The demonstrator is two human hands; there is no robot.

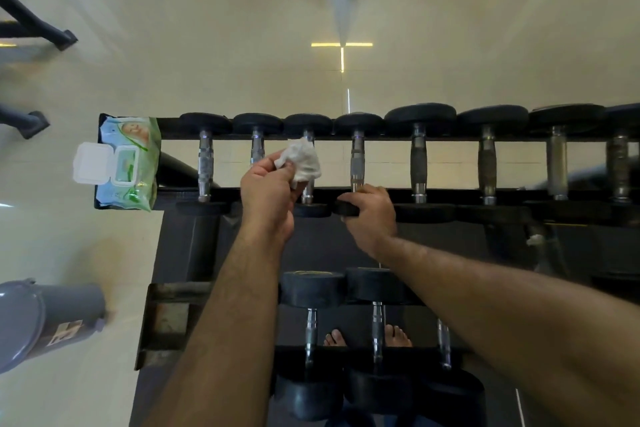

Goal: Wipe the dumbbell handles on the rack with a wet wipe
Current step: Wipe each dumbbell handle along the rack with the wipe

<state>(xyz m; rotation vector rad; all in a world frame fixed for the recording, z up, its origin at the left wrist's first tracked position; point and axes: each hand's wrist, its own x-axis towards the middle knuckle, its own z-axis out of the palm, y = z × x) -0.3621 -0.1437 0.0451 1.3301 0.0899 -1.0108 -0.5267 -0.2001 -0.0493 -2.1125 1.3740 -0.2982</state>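
Crumpled wet wipe [300,160] pinched in left hand [268,189], held at centre frame over the third dumbbell handle [307,191] on the top rack rail [450,191]. Right hand [372,210] curled over the near head [348,208] of the fourth dumbbell, steadying it. Wipe soft, limp, light; best bunched and wrapped round the bar. Handles stiff steel, knurled, probably gripping the cloth; dumbbells heavy. Third handle mostly hidden behind wipe and hand; rightmost dumbbells blurred. Open wipes pack [128,163] at left.
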